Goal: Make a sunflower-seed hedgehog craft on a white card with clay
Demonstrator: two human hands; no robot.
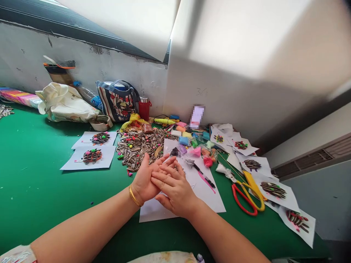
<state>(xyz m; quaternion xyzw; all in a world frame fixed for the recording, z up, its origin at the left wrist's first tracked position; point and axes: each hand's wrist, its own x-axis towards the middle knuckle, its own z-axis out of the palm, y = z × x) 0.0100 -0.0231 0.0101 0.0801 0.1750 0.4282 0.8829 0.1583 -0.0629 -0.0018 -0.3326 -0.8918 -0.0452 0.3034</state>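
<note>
Broadly, a green tabletop [41, 175] carries a white sheet [203, 193], with a seed pile [139, 146] just behind it. Over the sheet's left part, the left hand [144, 182] and right hand [177, 191] press flat together, fingers straight; anything between these 2 hands is hidden. Scissors [246, 197] lie to the right.

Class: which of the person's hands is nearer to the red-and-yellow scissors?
Right. The right hand lies across the left hand, on the side towards the scissors; the left, wearing a bangle, is further off.
</note>
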